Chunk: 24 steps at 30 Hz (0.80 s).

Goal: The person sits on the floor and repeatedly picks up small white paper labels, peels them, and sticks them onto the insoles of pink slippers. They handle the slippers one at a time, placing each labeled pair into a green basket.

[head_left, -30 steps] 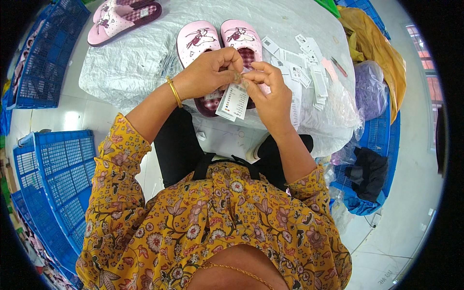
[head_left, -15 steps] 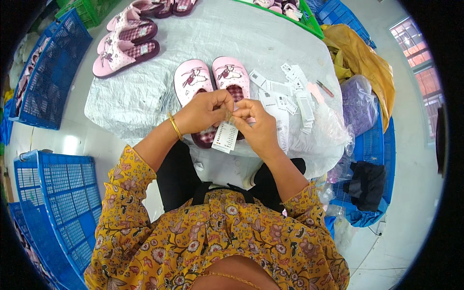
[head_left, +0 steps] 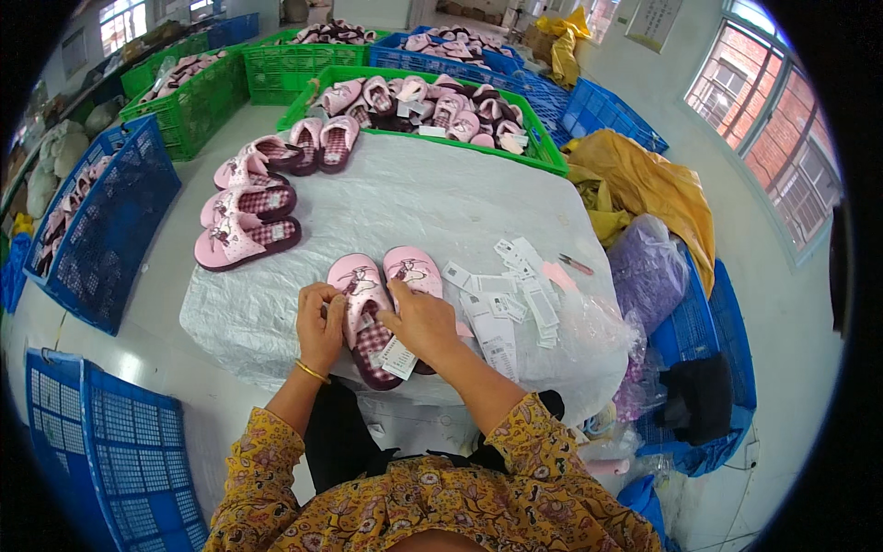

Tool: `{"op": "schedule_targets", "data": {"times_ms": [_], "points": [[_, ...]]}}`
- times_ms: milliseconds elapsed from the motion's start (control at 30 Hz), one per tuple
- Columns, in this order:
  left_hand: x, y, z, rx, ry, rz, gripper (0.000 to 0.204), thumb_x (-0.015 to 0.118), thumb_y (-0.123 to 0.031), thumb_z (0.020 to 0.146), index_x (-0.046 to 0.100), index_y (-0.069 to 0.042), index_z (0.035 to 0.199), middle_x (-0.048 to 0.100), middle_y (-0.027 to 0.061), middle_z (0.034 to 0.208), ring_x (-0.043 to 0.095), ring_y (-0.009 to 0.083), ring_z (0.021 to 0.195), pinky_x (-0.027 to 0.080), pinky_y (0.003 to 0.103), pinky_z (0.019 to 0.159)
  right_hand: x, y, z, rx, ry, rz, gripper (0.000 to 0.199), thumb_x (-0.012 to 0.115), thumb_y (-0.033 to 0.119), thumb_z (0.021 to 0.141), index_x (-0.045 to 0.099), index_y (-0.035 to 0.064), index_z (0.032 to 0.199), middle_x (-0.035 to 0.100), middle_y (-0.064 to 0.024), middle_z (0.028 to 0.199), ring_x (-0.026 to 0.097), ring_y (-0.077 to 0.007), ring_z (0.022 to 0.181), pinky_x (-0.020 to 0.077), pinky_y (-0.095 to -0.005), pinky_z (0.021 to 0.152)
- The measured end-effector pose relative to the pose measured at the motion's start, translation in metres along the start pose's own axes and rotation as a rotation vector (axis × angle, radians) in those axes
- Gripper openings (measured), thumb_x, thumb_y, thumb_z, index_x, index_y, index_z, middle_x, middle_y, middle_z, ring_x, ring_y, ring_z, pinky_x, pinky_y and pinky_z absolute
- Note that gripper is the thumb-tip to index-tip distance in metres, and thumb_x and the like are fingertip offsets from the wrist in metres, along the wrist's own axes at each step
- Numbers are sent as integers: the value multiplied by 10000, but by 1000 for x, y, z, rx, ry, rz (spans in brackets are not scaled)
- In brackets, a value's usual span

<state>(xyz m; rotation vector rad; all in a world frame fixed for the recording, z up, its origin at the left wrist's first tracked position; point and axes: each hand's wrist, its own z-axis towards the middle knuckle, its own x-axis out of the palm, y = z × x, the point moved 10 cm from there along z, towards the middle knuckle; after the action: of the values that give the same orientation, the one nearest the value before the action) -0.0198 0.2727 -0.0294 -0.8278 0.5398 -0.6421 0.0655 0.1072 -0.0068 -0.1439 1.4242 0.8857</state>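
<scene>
Two pink slippers with checked maroon insoles lie side by side near the table's front edge, toes pointing away from me. My left hand (head_left: 320, 327) is beside the left slipper (head_left: 368, 317), its fingers curled together against the outer edge; whatever lies between the fingertips is hidden. My right hand (head_left: 425, 324) is wrapped over the right slipper (head_left: 410, 264), thumb pointing toward the left one. A white printed tag (head_left: 398, 357) rests across the heels below my right hand. Farther right, several loose white tags (head_left: 506, 285) are spread out near a small pair of snips (head_left: 577, 265).
Several matching slippers (head_left: 246, 237) line the table's left side. A green crate (head_left: 550, 158) full of slippers stands at the far edge. Blue crates (head_left: 106, 230) flank the left. Yellow sacking (head_left: 648, 184) and a purple-filled plastic bag (head_left: 651, 271) are on the right.
My hands have parted from their pinch above the tag and moved onto the slippers, left hand to the left side, right hand to the right slipper. The view has tilted up, showing more crates.
</scene>
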Motion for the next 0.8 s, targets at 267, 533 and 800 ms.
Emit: {"op": "schedule_targets", "data": {"times_ms": [267, 533, 800], "points": [[-12, 32, -10, -82, -117, -72, 97, 581, -68, 936, 563, -29, 1023, 553, 36, 978, 511, 103, 845, 446, 244, 747, -35, -13, -23, -31, -113, 180, 264, 652, 168, 815, 661, 115, 1074, 687, -147, 786, 670, -329, 689, 519, -425, 617], [-17, 19, -11, -79, -150, -47, 65, 606, -30, 892, 589, -18, 954, 565, 83, 983, 539, 176, 823, 459, 283, 716, -207, -78, 181, 86, -386, -266, 317, 562, 352, 906, 592, 107, 1105, 671, -210, 945, 648, -369, 921, 492, -473, 765], [-44, -3, 31, 88, -45, 263, 173, 660, -30, 810, 611, -64, 972, 595, 126, 1045, 583, 286, 922, 482, 344, 781, -202, -94, 241, -111, -448, -28, 374, 617, 384, 893, 652, 69, 1091, 702, -136, 1002, 663, -318, 985, 509, -387, 833]]}}
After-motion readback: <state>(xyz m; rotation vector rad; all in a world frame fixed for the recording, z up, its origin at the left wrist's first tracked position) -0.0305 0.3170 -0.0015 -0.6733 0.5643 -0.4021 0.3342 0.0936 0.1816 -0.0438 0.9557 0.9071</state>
